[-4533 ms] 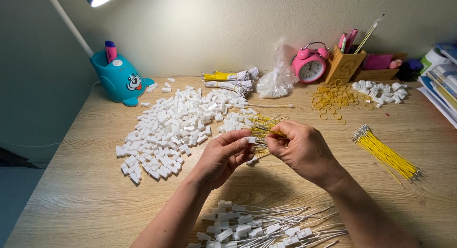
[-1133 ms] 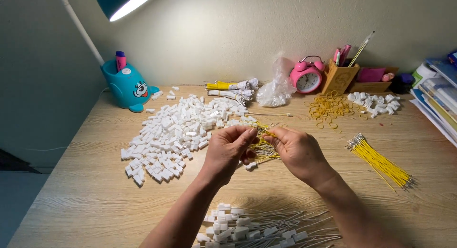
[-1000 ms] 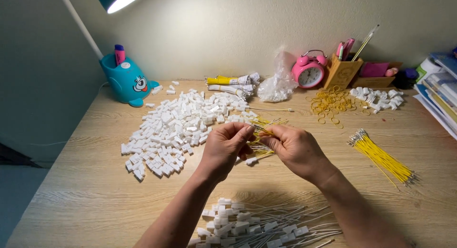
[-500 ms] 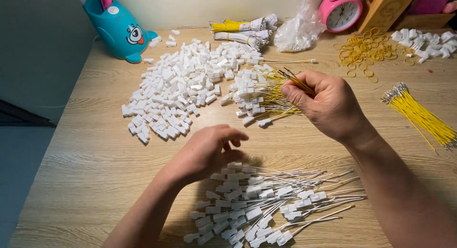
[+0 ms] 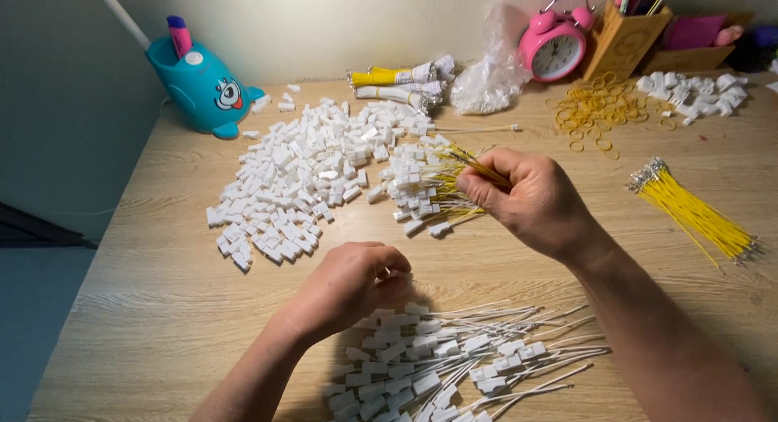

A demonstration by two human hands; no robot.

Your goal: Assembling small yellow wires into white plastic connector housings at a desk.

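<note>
Bright warm light from above-left; soft shadows under left hand [image 5: 348, 286] and right hand [image 5: 531, 197]; slight motion blur, wide-angle edge bending.

My desk [image 5: 162, 308] is matt pale wood grain; the connector housings [image 5: 284, 179] are white plastic; my yellow wires [image 5: 697, 215] are smooth-sheathed with bare metal tips.

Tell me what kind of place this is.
Probably a home desk used for piecework: a wooden desk against a wall, a pink alarm clock, a teal cartoon pen holder, and heaps of white connectors.
</note>
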